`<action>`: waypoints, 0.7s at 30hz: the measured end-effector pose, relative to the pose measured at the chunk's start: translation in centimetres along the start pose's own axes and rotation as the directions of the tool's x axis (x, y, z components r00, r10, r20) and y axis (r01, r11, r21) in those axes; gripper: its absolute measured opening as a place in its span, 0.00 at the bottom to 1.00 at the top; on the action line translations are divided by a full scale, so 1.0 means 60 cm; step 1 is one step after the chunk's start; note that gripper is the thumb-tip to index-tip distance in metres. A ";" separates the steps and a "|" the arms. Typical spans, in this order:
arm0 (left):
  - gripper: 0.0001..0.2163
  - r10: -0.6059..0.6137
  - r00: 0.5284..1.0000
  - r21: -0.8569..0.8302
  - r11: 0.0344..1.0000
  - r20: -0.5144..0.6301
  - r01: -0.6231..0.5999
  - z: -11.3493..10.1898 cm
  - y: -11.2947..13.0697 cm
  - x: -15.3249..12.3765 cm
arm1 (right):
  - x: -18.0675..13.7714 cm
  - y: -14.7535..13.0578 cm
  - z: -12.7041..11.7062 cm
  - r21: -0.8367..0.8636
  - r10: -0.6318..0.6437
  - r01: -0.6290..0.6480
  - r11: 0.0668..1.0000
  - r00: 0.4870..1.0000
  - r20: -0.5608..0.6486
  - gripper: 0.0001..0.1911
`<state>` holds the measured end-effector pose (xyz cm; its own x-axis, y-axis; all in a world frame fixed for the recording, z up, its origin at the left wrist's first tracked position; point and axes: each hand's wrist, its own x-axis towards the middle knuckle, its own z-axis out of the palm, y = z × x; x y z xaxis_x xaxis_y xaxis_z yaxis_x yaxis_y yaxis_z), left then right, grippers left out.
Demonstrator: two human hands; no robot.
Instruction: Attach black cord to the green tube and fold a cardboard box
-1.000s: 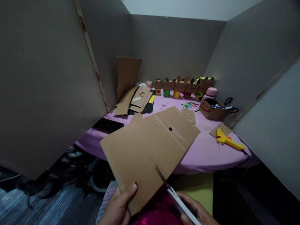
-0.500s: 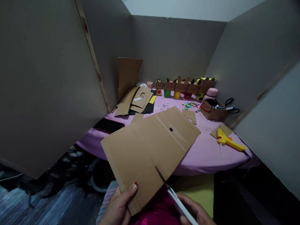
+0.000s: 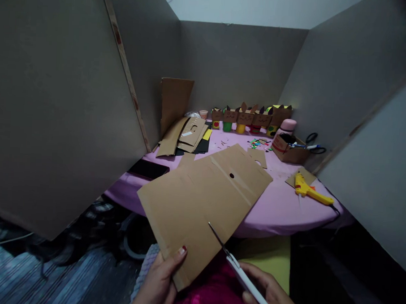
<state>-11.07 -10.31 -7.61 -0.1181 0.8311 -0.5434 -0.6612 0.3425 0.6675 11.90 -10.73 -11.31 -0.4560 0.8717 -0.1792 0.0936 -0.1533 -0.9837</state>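
Observation:
A large brown cardboard sheet [image 3: 201, 192] with a small dark hole and strips of clear tape is held slantwise over the table's front edge. My left hand [image 3: 164, 276] grips its near left corner, thumb on top and the other fingers hidden beneath. In my right hand [image 3: 267, 287] is a pair of scissors [image 3: 238, 270] with white handles. One blade lies over the sheet's near right part, pointing up and left; the other blade is hidden under the cardboard.
On the pink-covered table [image 3: 274, 209] are a yellow glue gun [image 3: 310, 190], a box of tools [image 3: 289, 149], a dark phone [image 3: 149, 170], stacked cardboard [image 3: 190, 131], coloured scraps [image 3: 259, 144] and a row of decorated cardboard figures [image 3: 246, 118]. Grey panels [image 3: 240, 59] enclose the table's sides and back.
The view has shifted very slightly. Both hands, the cardboard sheet and the scissors keep nearly the same positions.

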 end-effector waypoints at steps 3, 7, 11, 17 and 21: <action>0.35 -0.004 1.000 -0.008 1.000 0.003 0.004 0.000 0.001 -0.001 | 0.001 -0.005 0.001 -0.025 -0.014 0.014 1.000 1.000 0.013 0.35; 0.36 0.001 1.000 -0.014 1.000 -0.024 -0.001 0.004 0.003 -0.002 | 0.005 -0.009 -0.005 -0.067 -0.032 0.037 0.997 0.997 0.067 0.33; 0.37 0.006 1.000 -0.028 1.000 -0.006 -0.006 0.009 0.006 -0.005 | 0.002 -0.016 -0.018 -0.119 -0.017 0.028 0.992 0.996 0.090 0.29; 0.37 -0.009 1.000 -0.018 1.000 0.006 0.009 0.007 0.008 -0.007 | -0.003 -0.048 -0.028 -0.163 0.018 0.009 0.987 0.987 0.161 0.25; 0.37 -0.018 1.000 -0.005 1.000 0.012 0.018 0.009 0.011 -0.010 | 0.005 -0.054 -0.026 -0.141 0.024 0.001 0.990 0.985 0.172 0.25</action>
<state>-11.03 -10.36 -6.59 -0.0971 0.8299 -0.5494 -0.6671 0.3555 0.6547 12.86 -9.24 -8.14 -0.5993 0.7746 -0.2020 0.2174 -0.0854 -0.9723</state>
